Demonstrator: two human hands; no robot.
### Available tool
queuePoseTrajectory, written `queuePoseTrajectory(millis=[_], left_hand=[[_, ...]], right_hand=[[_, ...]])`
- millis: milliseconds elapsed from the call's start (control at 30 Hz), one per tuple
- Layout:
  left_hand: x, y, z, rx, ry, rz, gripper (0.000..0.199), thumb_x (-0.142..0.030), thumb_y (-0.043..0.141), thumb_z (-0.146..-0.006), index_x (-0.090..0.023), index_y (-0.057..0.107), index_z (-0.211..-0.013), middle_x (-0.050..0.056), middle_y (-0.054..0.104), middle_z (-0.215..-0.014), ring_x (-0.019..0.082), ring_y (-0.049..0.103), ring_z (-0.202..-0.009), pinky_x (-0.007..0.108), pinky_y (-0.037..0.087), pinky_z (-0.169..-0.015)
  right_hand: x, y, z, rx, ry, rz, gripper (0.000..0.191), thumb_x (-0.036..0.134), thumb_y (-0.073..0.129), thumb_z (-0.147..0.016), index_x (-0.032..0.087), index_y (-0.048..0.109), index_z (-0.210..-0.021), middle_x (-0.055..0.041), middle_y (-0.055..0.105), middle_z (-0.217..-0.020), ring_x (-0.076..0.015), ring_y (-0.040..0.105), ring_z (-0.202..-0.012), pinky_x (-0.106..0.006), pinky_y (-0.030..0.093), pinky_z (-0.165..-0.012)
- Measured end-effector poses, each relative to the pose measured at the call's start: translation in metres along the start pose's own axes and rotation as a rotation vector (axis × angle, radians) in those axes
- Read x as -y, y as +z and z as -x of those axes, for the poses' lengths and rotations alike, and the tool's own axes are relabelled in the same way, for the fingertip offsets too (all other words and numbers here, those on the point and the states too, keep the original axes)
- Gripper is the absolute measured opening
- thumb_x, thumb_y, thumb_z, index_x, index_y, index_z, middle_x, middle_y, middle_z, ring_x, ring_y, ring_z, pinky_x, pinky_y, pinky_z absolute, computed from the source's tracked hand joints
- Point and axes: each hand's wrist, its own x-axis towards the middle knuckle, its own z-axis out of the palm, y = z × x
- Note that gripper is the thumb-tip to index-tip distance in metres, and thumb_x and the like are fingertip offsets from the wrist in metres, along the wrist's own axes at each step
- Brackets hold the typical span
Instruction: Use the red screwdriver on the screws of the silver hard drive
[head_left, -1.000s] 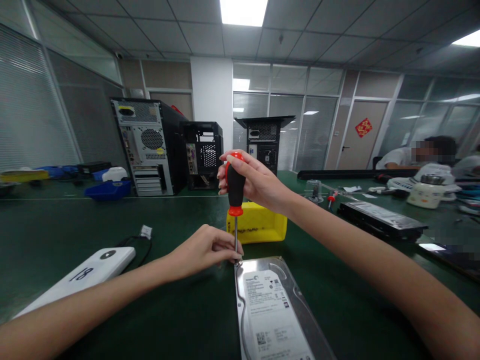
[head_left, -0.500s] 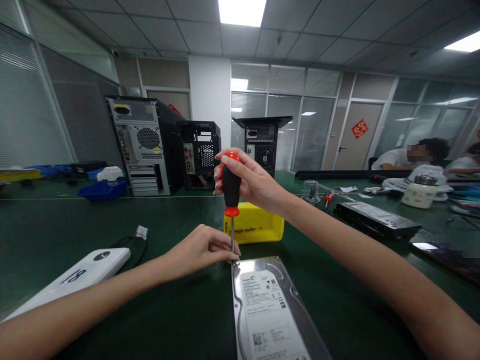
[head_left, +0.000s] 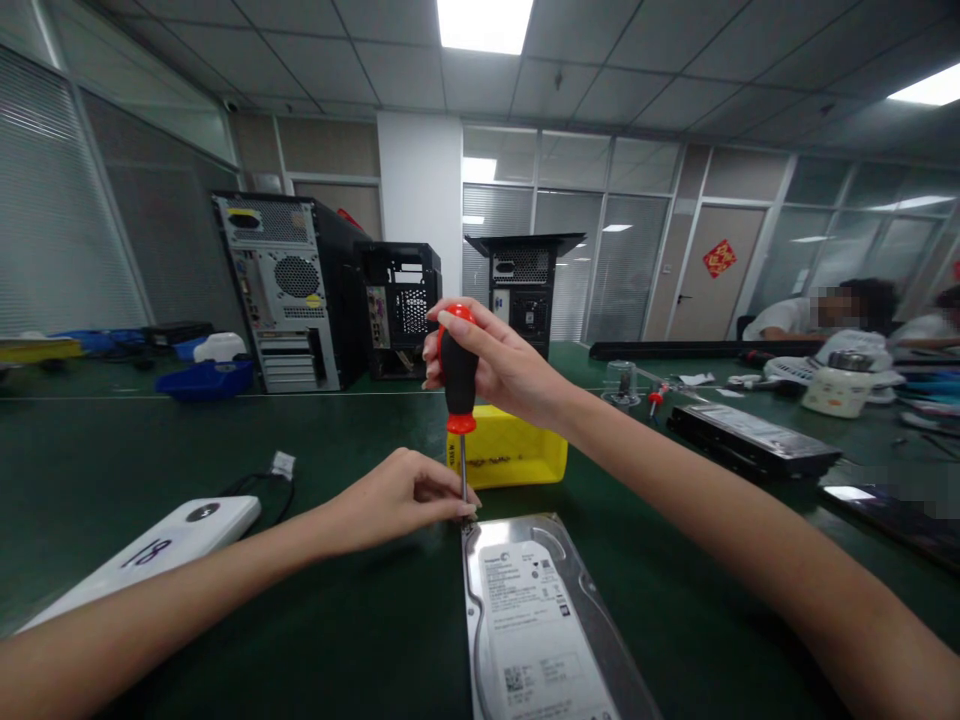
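My right hand (head_left: 499,355) is closed round the red and black handle of a screwdriver (head_left: 460,375), which stands nearly upright with its shaft pointing down. The tip is at the far left corner of a silver hard drive (head_left: 536,620) that lies label up on the green table. Beside the lower shaft, my left hand (head_left: 420,495) has thumb and fingers pinched together at that same corner. What sits between those fingertips is too small to make out. Just behind the drive is a yellow bin (head_left: 525,450) with small dark screws in it.
A white power bank (head_left: 161,555) marked 18 lies at left with a cable. Computer cases (head_left: 300,290) stand at the back, near a blue bin (head_left: 206,380). On the right are another drive (head_left: 757,440), a clear cup (head_left: 621,383), a phone (head_left: 900,520) and a seated person (head_left: 795,315).
The screwdriver handle and my right hand have shifted very slightly left. My left hand and the hard drive stay almost where they were.
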Motion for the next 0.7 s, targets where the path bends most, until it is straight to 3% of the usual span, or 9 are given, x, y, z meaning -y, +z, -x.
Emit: queuePoseTrajectory(millis=[400, 600, 700], left_hand=[[0.004, 0.002, 0.0, -0.006, -0.028, 0.054, 0.033, -0.041, 0.053, -0.086, -0.014, 0.069, -0.094, 0.006, 0.07, -0.084, 0.016, 0.064, -0.073, 0.023, 0.049, -0.062], [0.004, 0.001, 0.0, 0.006, 0.002, 0.068, 0.029, -0.038, 0.056, -0.084, -0.013, 0.069, -0.095, 0.006, 0.07, -0.088, 0.017, 0.065, -0.077, 0.025, 0.051, -0.068], [0.003, 0.001, 0.001, 0.008, -0.002, 0.063, 0.029, -0.037, 0.057, -0.084, -0.013, 0.068, -0.094, 0.006, 0.07, -0.087, 0.017, 0.065, -0.076, 0.023, 0.051, -0.064]], right_hand=[[-0.006, -0.004, -0.005, 0.032, 0.011, -0.056, 0.017, 0.03, 0.05, -0.085, 0.024, 0.053, -0.1, 0.0027, 0.055, -0.076, -0.0094, 0.054, -0.065, -0.026, 0.051, -0.07], [-0.011, -0.006, -0.005, 0.016, -0.029, -0.032, 0.023, 0.033, 0.054, -0.083, 0.026, 0.052, -0.105, 0.0026, 0.054, -0.079, -0.0092, 0.055, -0.066, -0.026, 0.05, -0.071], [-0.01, -0.004, -0.005, 0.036, -0.032, -0.032, 0.021, 0.033, 0.053, -0.084, 0.027, 0.052, -0.104, 0.0031, 0.053, -0.079, -0.009, 0.055, -0.066, -0.026, 0.05, -0.072]])
